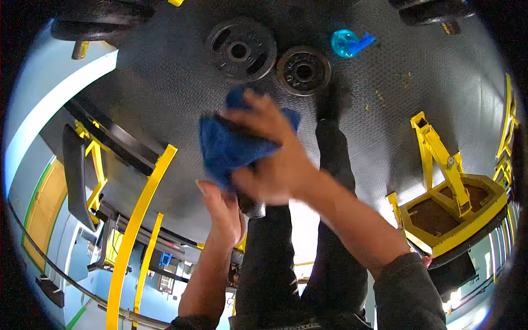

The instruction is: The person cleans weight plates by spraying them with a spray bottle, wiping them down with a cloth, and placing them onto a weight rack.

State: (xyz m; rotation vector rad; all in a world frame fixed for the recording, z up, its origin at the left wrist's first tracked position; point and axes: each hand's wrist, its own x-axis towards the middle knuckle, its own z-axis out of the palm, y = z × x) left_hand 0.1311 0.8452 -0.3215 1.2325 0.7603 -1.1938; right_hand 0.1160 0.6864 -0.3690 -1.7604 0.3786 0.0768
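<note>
My right hand (269, 159) is closed on a blue cloth (225, 146), slightly blurred by motion. The cloth is bunched up and folded, with one fold showing between the fingers and beyond them. Just below it, my left hand (223, 214) has its thumb up and its fingers curled, mostly hidden. It supports a dark object with a shiny, rounded metal end (253, 209), largely covered by the cloth and my right hand, so its kind is unclear. Ahead on the floor lie a large weight plate (257, 47) and a smaller weight plate (322, 70), close together.
A turquoise bottle with a blue spray head (345, 43) is on the black textured floor (379, 71), right of the plates. Yellow frame bars (135, 236) rise at left. Yellow gym equipment (440, 159) stands at right. Dark weights on racks (99, 27) show at the top corners.
</note>
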